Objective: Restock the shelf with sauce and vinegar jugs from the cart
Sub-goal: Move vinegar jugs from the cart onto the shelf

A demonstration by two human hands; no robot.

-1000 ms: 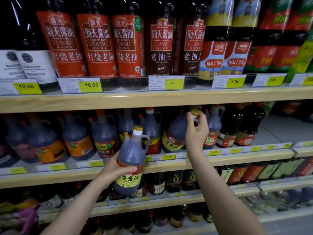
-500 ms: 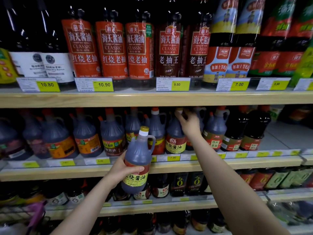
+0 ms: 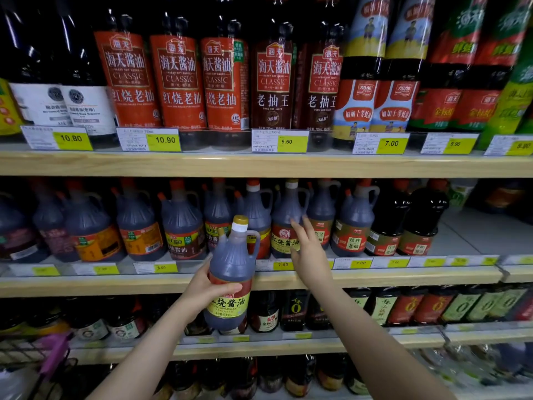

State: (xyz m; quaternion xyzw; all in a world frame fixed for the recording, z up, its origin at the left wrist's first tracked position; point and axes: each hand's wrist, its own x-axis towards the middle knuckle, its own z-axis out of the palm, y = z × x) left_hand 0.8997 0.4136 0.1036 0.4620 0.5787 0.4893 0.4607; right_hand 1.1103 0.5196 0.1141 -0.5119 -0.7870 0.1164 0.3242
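Observation:
My left hand [image 3: 206, 290] grips a dark sauce jug [image 3: 232, 272] with a yellow cap and a red and yellow label, held upright in front of the middle shelf's edge [image 3: 375, 280]. My right hand [image 3: 307, 246] is open, fingers stretched toward a matching jug [image 3: 284, 223] that stands in the middle shelf's row. The fingertips are at that jug's body; I cannot tell if they touch it. Several handled jugs fill the row on both sides.
Tall soy sauce bottles [image 3: 178, 82] line the top shelf above yellow price tags [image 3: 164, 140]. The middle shelf's right end [image 3: 473, 232] is bare grey board. Smaller bottles fill the lower shelves. A cart's wire edge with a purple piece [image 3: 54, 356] shows at the lower left.
My right hand has let go of the shelf jug's neck and dropped back with fingers spread. The placed jug stands upright in the row. My left hand keeps holding its jug.

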